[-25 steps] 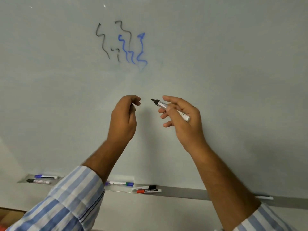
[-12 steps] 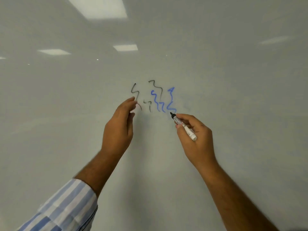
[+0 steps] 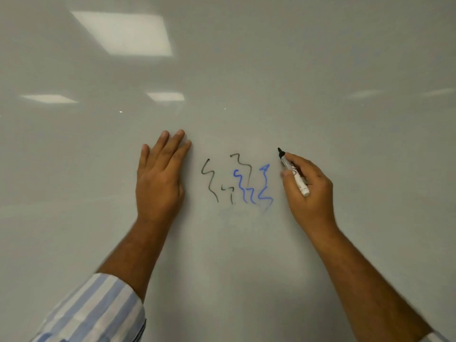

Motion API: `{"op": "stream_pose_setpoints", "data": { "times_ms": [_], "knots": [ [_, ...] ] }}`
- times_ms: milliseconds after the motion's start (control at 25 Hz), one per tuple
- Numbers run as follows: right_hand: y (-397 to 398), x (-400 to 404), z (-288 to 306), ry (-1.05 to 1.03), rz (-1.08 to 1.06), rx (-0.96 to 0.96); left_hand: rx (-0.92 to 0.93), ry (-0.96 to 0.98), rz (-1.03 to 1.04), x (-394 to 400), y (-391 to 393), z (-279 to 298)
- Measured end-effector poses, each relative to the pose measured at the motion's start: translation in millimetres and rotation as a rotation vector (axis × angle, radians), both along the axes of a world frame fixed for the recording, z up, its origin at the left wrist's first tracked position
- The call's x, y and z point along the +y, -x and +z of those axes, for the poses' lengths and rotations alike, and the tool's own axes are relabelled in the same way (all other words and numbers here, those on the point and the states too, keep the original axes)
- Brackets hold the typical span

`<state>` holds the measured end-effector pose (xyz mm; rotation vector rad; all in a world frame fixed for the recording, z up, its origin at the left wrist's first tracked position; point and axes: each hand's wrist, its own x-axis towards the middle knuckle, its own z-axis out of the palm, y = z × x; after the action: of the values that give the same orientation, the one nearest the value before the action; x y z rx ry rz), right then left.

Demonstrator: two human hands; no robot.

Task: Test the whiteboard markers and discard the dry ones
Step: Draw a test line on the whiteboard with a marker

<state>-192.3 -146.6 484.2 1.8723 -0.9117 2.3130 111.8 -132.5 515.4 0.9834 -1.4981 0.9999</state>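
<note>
The marker, light, stiff and smooth, sits pinched at mid-barrel in my right hand, tip near the board right of the squiggles, my left hand spread flat.

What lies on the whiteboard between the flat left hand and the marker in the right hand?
In the head view, test scribbles fill that stretch: black squiggles nearer the left hand, blue squiggles nearer the marker held in the right hand.
</note>
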Motion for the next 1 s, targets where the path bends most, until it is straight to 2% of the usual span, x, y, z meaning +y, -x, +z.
{"op": "stream_pose_setpoints", "data": {
  "times_ms": [120,240,400,480,560,680,720,880,1000],
  "knots": [
    [11,-3,8,0.008,-0.021,-0.062,-0.003,0.018,0.071,-3,3,-5],
    [13,3,-10,0.086,-0.185,0.066,0.008,0.027,0.111,-6,4,-10],
    [11,11,-39,0.013,-0.142,0.072,0.068,0.041,0.152,-9,7,-23],
    [4,22,-49,-0.085,-0.002,0.181,0.089,0.053,0.164,-10,10,-29],
    [-21,32,-55,-0.073,0.129,0.303,0.096,0.057,0.175,-10,10,-32],
    [-75,30,-68,0.128,0.021,0.580,0.102,0.038,0.188,-9,9,-36],
    [-89,27,-70,0.182,-0.036,0.619,0.103,0.031,0.193,-9,9,-38],
    [-96,16,-64,0.240,-0.096,0.417,0.103,0.029,0.209,-9,6,-49],
    [-83,22,-71,0.171,-0.051,0.446,0.103,0.044,0.220,-9,5,-56]
  ]
}}
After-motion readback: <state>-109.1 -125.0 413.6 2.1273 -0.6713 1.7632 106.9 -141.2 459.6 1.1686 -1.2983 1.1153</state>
